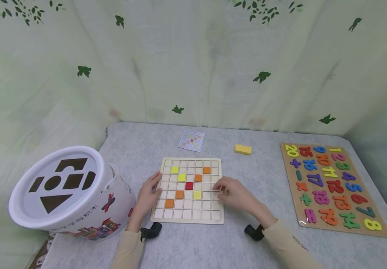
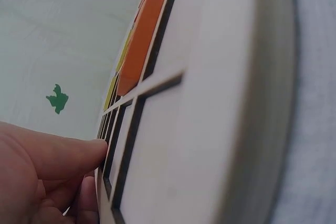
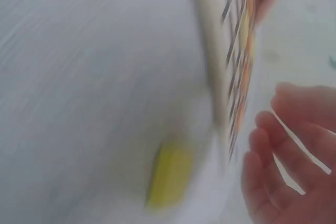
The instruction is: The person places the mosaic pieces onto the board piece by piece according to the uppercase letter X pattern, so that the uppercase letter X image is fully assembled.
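A wooden grid board (image 1: 188, 215) lies on the table with yellow, orange and one red tile (image 1: 189, 185) set in a cross. My left hand (image 1: 149, 194) holds the board's left edge; the left wrist view shows its thumb (image 2: 68, 156) against the rim beside the squares, the other fingers partly hidden. Over the right edge hovers my right hand (image 1: 235, 194), fingers loosely bent; nothing shows between them in the right wrist view. Behind the board lies a pattern card (image 1: 192, 141) with a similar cross. A yellow block (image 1: 243, 149) rests to the card's right.
At the left stands a white bucket (image 1: 119, 198) with a shape-sorter lid (image 1: 53, 160). On the right lies a wooden number puzzle board (image 1: 292, 179) with coloured numerals and signs. A pale curtain (image 1: 193, 67) with leaf and bird prints hangs behind the grey-covered table (image 1: 139, 140).
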A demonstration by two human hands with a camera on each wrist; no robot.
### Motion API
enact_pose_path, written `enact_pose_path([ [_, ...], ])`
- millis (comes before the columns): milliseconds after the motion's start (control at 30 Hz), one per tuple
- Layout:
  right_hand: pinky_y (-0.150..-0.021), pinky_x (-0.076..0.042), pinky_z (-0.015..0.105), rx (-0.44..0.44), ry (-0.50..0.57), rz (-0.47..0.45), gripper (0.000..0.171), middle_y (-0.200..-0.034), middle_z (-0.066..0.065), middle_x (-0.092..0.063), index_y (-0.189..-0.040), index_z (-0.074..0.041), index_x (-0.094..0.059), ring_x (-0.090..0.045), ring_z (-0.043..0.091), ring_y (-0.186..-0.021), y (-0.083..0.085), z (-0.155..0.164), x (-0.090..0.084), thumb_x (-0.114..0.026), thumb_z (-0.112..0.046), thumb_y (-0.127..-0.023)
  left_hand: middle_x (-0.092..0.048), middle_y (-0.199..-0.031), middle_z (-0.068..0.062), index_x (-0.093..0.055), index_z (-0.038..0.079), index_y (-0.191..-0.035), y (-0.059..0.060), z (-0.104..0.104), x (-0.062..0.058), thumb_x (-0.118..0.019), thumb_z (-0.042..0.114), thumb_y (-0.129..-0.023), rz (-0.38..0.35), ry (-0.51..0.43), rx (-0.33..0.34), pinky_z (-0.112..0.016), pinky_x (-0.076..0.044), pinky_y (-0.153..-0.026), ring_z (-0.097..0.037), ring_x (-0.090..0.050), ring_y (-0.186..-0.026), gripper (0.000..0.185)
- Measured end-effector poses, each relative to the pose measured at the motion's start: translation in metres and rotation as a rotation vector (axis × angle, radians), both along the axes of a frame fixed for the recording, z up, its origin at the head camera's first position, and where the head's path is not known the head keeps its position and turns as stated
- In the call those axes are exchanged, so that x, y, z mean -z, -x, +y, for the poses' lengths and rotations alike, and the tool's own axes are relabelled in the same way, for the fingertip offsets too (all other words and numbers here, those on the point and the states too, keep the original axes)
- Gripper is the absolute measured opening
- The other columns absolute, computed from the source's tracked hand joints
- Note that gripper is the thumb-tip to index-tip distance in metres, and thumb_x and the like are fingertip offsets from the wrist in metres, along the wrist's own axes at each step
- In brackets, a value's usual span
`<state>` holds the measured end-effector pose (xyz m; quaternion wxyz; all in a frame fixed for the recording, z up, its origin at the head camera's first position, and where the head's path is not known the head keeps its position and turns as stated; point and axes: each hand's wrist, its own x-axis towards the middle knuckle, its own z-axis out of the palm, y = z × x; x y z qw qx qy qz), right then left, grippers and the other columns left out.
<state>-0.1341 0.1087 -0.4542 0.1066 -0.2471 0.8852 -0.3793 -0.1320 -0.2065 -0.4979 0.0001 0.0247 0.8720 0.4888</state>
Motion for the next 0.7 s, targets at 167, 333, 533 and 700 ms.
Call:
enact_pose_path([
  [167,-0.077,-0.049,0.037,0.034,-0.087,0.012,0.024,-0.097,-0.003,-0.062,-0.099,-0.01,-0.068,-0.056,0.018,-0.091,-0.007,0.048,0.008,-0.073,0.001,-0.078,-0.03,-0.151,-0.019,-0.039,-0.01,-0.14,-0.001,0.0,0.0,-0.053,-0.011,-0.089,0.003,0.005,-0.005,-0.048,-0.033,-0.105,-0.035,-0.027,-0.136,0.053],
  [333,-0.083,-0.049,0.041,-0.035,-0.15,0.028,0.027,-0.097,-0.006,-0.058,-0.097,-0.013,-0.067,-0.054,0.016,-0.093,-0.015,0.07,0.015,-0.075,0.001,-0.076,-0.03,-0.151,-0.019,-0.038,-0.01,-0.14,-0.002,-0.001,0.001,-0.053,-0.012,-0.089,0.006,0.007,-0.004,-0.048,-0.033,-0.105,-0.035,-0.027,-0.136,0.054],
  [533,-0.077,-0.05,0.033,-0.036,-0.16,0.064,0.027,-0.093,-0.009,-0.056,-0.094,-0.015,-0.065,-0.052,0.011,-0.086,-0.017,0.071,0.021,-0.074,0.003,-0.076,-0.03,-0.151,-0.019,-0.038,-0.01,-0.141,0.0,-0.001,0.002,-0.053,-0.011,-0.089,-0.01,-0.012,-0.004,-0.048,-0.032,-0.106,-0.036,-0.029,-0.136,0.054],
  [700,-0.073,-0.049,0.029,-0.024,-0.121,0.073,0.025,-0.09,-0.009,-0.056,-0.095,-0.014,-0.066,-0.053,0.011,-0.083,-0.016,0.059,0.019,-0.074,0.001,-0.076,-0.029,-0.151,-0.019,-0.038,-0.01,-0.141,0.0,-0.001,0.003,-0.053,-0.011,-0.089,-0.019,-0.027,-0.004,-0.048,-0.032,-0.106,-0.037,-0.031,-0.134,0.053],
])
